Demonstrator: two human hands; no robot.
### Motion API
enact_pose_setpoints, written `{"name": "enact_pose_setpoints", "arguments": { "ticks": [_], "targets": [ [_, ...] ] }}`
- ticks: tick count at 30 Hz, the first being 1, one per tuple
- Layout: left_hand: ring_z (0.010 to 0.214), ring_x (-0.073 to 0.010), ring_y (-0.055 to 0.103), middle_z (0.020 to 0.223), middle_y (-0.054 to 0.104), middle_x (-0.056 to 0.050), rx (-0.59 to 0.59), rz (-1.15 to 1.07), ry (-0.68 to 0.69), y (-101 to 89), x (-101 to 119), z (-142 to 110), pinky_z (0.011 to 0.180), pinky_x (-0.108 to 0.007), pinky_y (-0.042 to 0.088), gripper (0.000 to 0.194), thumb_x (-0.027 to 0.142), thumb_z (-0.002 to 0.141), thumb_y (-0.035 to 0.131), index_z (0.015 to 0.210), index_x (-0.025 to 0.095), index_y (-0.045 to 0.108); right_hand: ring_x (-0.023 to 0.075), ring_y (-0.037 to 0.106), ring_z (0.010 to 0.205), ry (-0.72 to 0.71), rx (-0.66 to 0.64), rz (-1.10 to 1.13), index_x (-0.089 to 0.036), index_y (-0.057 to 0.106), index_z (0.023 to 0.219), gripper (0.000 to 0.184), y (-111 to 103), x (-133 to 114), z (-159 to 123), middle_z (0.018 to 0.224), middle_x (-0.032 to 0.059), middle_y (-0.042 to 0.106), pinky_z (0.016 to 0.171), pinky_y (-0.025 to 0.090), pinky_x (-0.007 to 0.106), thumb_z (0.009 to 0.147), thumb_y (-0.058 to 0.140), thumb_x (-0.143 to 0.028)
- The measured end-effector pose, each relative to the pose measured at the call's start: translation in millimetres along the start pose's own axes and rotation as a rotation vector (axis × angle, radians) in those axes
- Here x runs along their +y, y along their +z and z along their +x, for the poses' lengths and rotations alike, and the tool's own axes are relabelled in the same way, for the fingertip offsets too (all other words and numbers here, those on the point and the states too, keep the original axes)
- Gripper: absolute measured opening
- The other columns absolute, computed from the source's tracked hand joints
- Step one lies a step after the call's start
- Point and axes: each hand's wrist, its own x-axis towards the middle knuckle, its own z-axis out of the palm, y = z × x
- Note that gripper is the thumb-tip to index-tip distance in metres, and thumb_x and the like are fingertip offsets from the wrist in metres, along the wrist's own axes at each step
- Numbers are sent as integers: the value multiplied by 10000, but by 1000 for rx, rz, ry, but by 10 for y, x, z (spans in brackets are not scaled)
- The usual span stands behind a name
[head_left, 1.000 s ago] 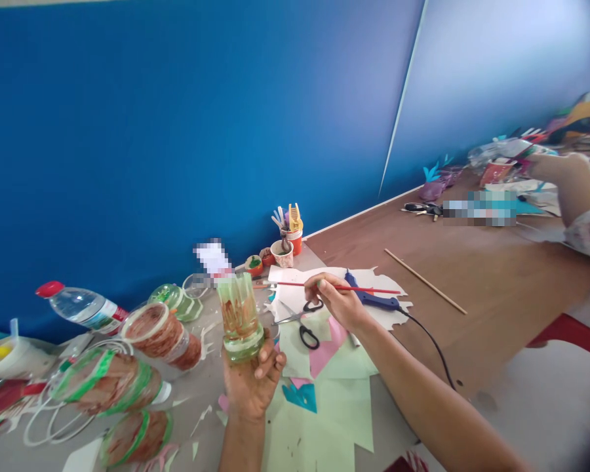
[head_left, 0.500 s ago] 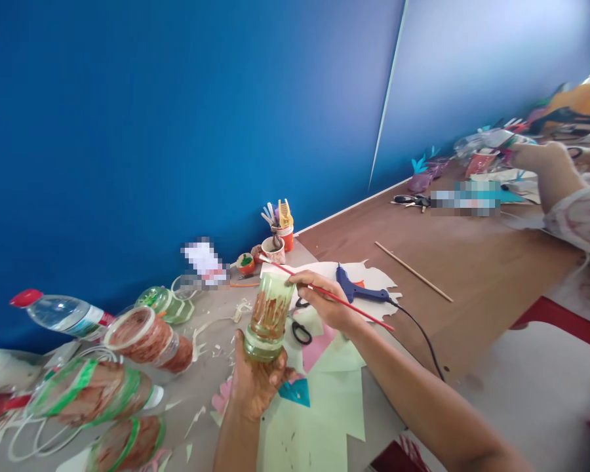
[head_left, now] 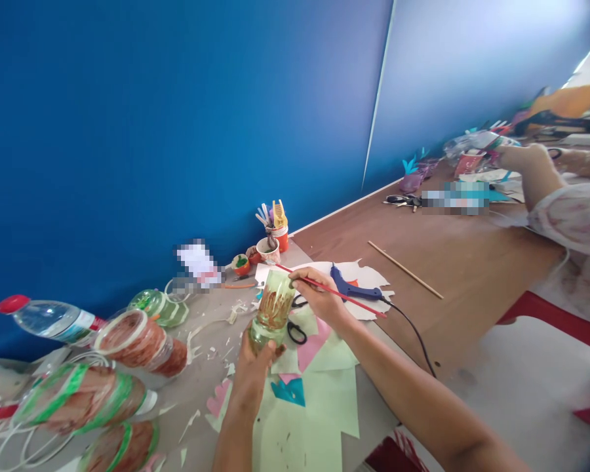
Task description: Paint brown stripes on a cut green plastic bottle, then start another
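Blue wall panel (head_left: pixel 177 131) runs out of frame at top and left. Table (head_left: pixel 413 242) under it, brown top on the right; the near edge is partly behind my right arm. Another person's arm (head_left: pixel 535 177) is at the far right, sleeve cut off by the frame. Pale green paper (head_left: pixel 307 419) lies in front of me, cut off at the bottom. Red-capped bottle (head_left: pixel 54 320) on its side, left; its base is behind a brown-coated container (head_left: pixel 137 341). My left hand (head_left: pixel 255 367) is clamped round the base of the green plastic cup (head_left: pixel 276 301), held up over the table, brown streaks on its wall; palm side hidden. My right hand (head_left: pixel 319 295) pinches the red paintbrush (head_left: pixel 349 299) beside the rim; bristle end hard to make out, can't tell if it touches. Blue glue gun (head_left: pixel 356 288) sits beyond that hand, handle partly covered. Black-handled scissors (head_left: pixel 296 333): loops partly visible, blades not.
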Motion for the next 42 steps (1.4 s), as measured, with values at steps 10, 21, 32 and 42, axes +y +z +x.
{"name": "enact_pose_setpoints", "arguments": {
  "ticks": [10, 21, 32, 42],
  "targets": [
    [607, -153, 625, 772, 717, -78, 108, -230, -75, -58, 139, 27, 685, -327, 537, 403, 475, 628, 776, 833, 140, 684, 125, 510, 519, 147, -121, 546, -152, 661, 729, 267, -115, -128, 32, 575, 37, 606, 467, 316, 243, 791, 594, -403],
    [622, -150, 625, 833, 731, -110, 116, -326, -82, -78, 197, 11, 677, -311, 545, 366, 451, 680, 756, 864, 139, 703, 100, 519, 512, 204, -402, 490, -142, 658, 796, 138, -43, -8, -53, 590, 14, 615, 491, 338, 225, 800, 610, -271],
    [625, -160, 612, 831, 719, -133, 78, -391, -104, -110, 229, 14, 689, -333, 549, 370, 462, 708, 714, 861, 125, 713, 87, 487, 453, 260, -357, 403, -138, 644, 760, 110, -65, 49, 14, 536, 5, 619, 456, 295, 218, 782, 557, -201],
    [585, -129, 531, 861, 705, -134, -83, -542, -154, -122, 334, -38, 712, -356, 545, 467, 528, 811, 544, 920, 106, 711, 80, 422, 389, 353, -261, 472, -152, 628, 722, 131, -95, -11, 43, 470, 4, 594, 414, 237, 217, 737, 586, -274]
  ]
}}
